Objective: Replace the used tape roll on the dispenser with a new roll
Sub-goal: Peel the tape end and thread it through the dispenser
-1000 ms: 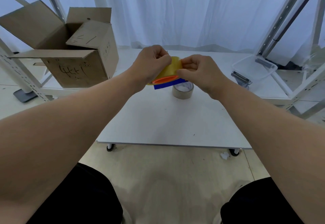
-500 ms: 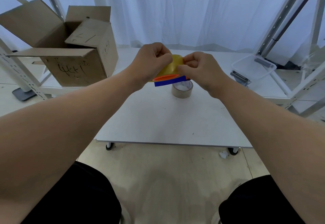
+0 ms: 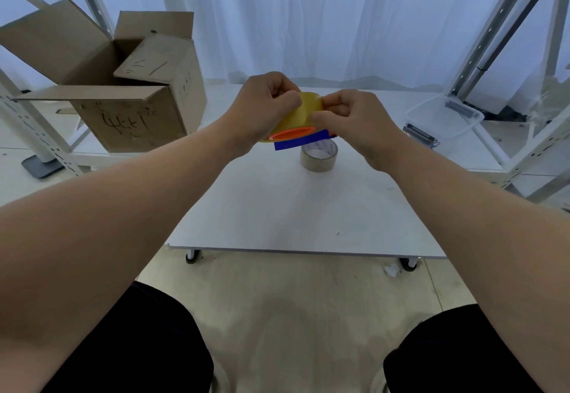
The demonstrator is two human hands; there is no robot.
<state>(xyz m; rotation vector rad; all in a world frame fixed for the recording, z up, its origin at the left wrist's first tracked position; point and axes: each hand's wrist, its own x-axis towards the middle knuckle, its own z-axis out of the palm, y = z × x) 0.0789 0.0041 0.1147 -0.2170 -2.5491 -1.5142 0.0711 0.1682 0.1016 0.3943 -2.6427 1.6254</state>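
Left hand (image 3: pixel 262 109) and right hand (image 3: pixel 354 121) at frame centre, fingers pinched on the yellow tape roll (image 3: pixel 305 109) seated on the orange-and-blue dispenser (image 3: pixel 296 138), brown tape roll (image 3: pixel 319 155) on white table (image 3: pixel 293 207) just beyond, cardboard box (image 3: pixel 129 109) with illegible scrawl upper left.

- Roll (image 3: pixel 319 155) on table (image 3: pixel 277 207), centre.
- Box (image 3: pixel 129 96) at 10 o'clock of roll.
- Tub (image 3: pixel 444 116) at 2 o'clock.
- Hands (image 3: pixel 262 109) (image 3: pixel 354 124) above roll, 12 o'clock.
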